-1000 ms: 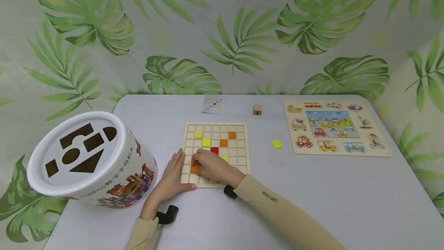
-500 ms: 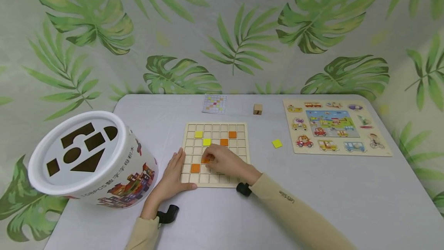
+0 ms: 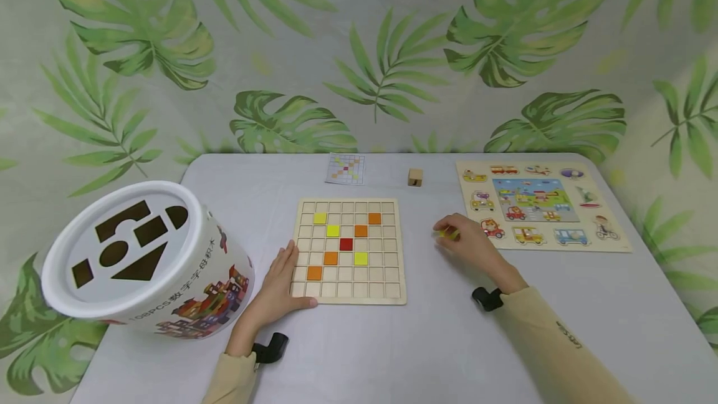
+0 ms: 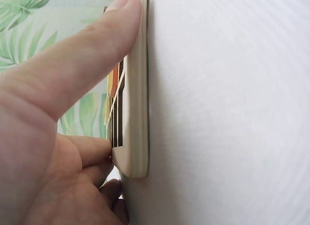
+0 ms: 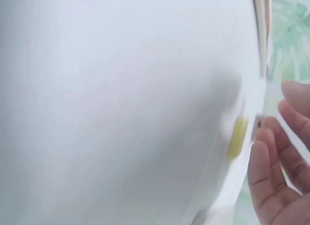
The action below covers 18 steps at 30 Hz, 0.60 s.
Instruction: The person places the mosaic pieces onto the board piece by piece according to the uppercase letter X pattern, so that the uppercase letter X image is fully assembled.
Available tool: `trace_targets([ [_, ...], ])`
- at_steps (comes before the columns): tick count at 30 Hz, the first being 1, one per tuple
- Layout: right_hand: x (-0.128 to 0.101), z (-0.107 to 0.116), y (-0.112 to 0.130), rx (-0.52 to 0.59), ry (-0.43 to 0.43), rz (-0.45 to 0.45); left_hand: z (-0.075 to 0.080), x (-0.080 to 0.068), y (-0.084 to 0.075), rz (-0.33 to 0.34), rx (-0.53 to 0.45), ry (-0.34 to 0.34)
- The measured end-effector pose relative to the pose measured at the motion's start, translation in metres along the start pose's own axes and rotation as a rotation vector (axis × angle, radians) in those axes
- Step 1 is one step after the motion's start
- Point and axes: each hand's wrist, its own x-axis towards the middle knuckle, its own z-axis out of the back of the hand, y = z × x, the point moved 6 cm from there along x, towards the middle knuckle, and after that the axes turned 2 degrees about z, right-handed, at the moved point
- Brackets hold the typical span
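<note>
A square wooden grid board (image 3: 392, 276) lies on the table. In its cells sit a red tile (image 3: 346, 244), several orange tiles (image 3: 331, 258) and three yellow tiles (image 3: 333, 230). My left hand (image 3: 275, 288) rests along the board's left edge with its fingers extended; the thumb lies on the front rim (image 4: 138, 157). To the right of the board, my right hand (image 3: 471, 245) is over a loose yellow tile (image 5: 237, 138). The right wrist view shows its bent fingers and thumb apart from that tile, which lies on the table.
A large white bucket (image 3: 224, 285) with shape holes in its lid stands at the left. Behind the board are a small pattern card (image 3: 344, 169) and a wooden cube (image 3: 415, 177). A vehicle puzzle board (image 3: 544, 239) lies at the right, close to my right hand.
My right hand has left the lower-left part of the board, where it was at an orange tile, and moved right to the loose yellow tile. The left hand stays put.
</note>
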Motion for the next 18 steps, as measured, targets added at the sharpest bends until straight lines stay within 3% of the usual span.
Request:
trace_targets([
  [9, -0.001, 0.003, -0.017, -0.091, -0.013, -0.100, -0.001, 0.000, 0.001, -0.010, 0.016, 0.005],
  [18, 0.006, -0.004, -0.016, -0.125, -0.018, -0.094, -0.001, 0.001, 0.002, 0.012, -0.011, 0.000],
])
